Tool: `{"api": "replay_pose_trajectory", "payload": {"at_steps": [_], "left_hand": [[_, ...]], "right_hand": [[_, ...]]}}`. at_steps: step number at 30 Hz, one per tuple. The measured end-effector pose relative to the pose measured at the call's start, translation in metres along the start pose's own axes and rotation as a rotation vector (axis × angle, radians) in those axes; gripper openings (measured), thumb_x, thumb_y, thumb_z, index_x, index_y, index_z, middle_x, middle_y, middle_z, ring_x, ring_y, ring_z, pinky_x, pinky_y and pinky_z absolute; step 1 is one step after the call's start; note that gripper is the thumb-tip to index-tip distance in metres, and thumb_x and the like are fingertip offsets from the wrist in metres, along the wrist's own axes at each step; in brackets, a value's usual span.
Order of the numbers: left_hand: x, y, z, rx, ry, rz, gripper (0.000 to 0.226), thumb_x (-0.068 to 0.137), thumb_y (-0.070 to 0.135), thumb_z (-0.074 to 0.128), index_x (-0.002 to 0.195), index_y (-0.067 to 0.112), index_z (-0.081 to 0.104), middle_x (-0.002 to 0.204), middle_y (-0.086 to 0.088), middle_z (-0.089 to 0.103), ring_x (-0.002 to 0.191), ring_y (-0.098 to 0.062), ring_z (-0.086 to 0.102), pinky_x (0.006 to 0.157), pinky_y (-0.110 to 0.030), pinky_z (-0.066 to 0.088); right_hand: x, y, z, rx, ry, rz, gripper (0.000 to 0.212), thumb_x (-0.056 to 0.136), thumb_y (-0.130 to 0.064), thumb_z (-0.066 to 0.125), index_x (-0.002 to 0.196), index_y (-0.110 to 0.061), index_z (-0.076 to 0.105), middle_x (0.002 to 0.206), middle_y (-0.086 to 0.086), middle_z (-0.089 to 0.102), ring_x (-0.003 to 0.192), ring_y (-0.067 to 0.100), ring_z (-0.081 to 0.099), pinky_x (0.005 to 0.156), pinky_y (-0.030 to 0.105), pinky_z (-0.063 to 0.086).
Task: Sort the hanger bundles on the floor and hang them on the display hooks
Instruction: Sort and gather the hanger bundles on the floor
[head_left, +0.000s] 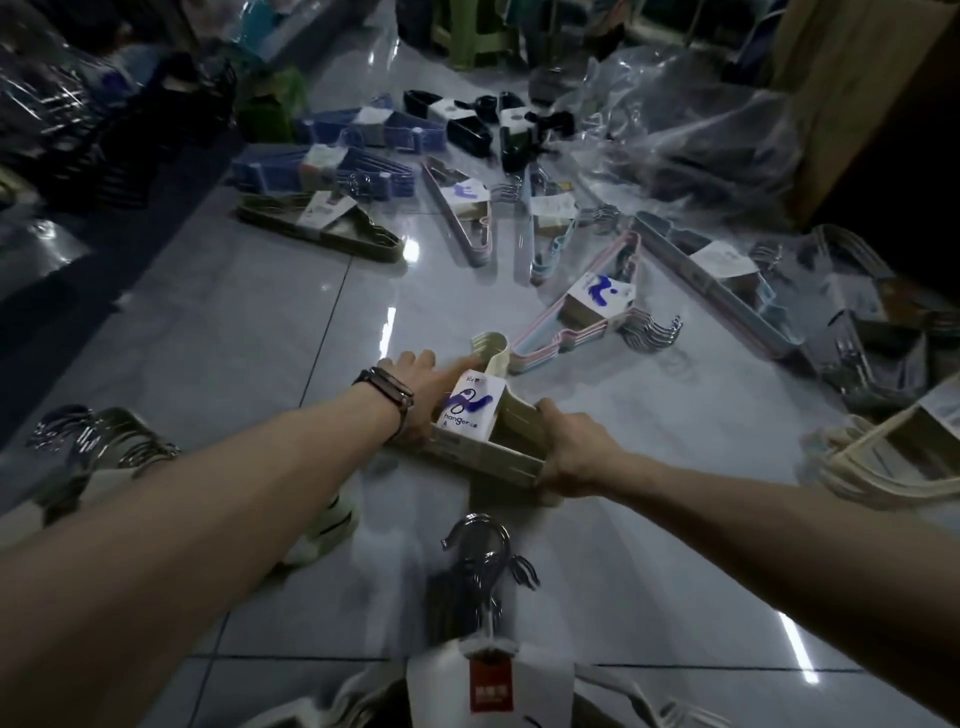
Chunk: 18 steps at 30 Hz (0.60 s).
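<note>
Left hand gripped cream hanger bundle at its left end; right hand clamped its right end | bundle lay on tiled floor, near centre

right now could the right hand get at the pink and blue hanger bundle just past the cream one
Probably yes: the pink and blue hanger bundle lies on open floor just beyond, nothing between. But the right hand grips the cream hanger bundle and must let go first.
</note>
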<state>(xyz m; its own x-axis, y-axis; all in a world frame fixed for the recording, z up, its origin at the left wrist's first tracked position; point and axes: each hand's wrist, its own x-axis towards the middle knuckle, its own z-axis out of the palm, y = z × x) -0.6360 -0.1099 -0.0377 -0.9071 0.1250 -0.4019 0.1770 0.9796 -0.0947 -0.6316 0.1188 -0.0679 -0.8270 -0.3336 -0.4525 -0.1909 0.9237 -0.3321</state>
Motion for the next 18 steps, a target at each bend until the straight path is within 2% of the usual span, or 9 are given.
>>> {"api": "replay_pose_trajectory", "payload": {"at_steps": [3, 6, 11, 14, 18], "left_hand": [[0.011, -0.002, 0.007, 0.006, -0.044, 0.000, 0.130, 0.070, 0.049, 0.090, 0.156, 0.043, -0.007, 0.146, -0.013, 0.046, 0.128, -0.036, 0.049, 0.102, -0.055, 0.046], [0.015, -0.002, 0.010, 0.037, -0.047, -0.007, 0.130, 0.068, 0.047, 0.091, 0.156, 0.039, -0.005, 0.145, -0.012, 0.049, 0.127, -0.036, 0.051, 0.102, -0.057, 0.045], [0.001, -0.036, 0.006, -0.074, -0.071, -0.094, 0.128, 0.059, 0.033, 0.098, 0.154, 0.034, 0.012, 0.135, -0.008, 0.056, 0.111, -0.030, 0.060, 0.087, -0.048, 0.056], [-0.016, -0.069, 0.004, -0.115, -0.072, -0.196, 0.127, 0.059, 0.029, 0.098, 0.153, 0.037, 0.013, 0.135, -0.008, 0.057, 0.106, -0.028, 0.061, 0.081, -0.047, 0.057], [-0.038, -0.106, 0.008, -0.068, -0.103, -0.286, 0.128, 0.059, 0.030, 0.098, 0.156, 0.035, 0.015, 0.139, -0.007, 0.056, 0.114, -0.032, 0.060, 0.078, -0.043, 0.051]], "right_hand": [[-0.001, -0.005, 0.006, 0.076, 0.050, -0.019, 0.073, 0.069, -0.014, 0.083, 0.130, -0.022, 0.043, 0.108, 0.006, 0.054, 0.092, 0.025, 0.054, 0.068, 0.031, 0.048], [0.001, -0.010, 0.012, 0.131, 0.107, -0.034, 0.069, 0.069, -0.018, 0.082, 0.130, -0.021, 0.049, 0.110, 0.007, 0.060, 0.093, 0.027, 0.058, 0.072, 0.036, 0.055], [0.021, -0.041, 0.000, 0.137, 0.157, -0.114, 0.069, 0.062, -0.021, 0.087, 0.126, -0.017, 0.061, 0.098, 0.004, 0.063, 0.089, 0.027, 0.062, 0.070, 0.030, 0.051], [0.041, -0.079, 0.002, 0.130, 0.185, -0.189, 0.071, 0.060, -0.024, 0.087, 0.126, -0.019, 0.060, 0.099, 0.005, 0.065, 0.089, 0.029, 0.064, 0.073, 0.034, 0.056], [0.061, -0.121, 0.024, 0.140, 0.117, -0.259, 0.071, 0.065, -0.026, 0.085, 0.130, -0.018, 0.056, 0.108, 0.009, 0.066, 0.094, 0.032, 0.064, 0.080, 0.042, 0.059]]}}
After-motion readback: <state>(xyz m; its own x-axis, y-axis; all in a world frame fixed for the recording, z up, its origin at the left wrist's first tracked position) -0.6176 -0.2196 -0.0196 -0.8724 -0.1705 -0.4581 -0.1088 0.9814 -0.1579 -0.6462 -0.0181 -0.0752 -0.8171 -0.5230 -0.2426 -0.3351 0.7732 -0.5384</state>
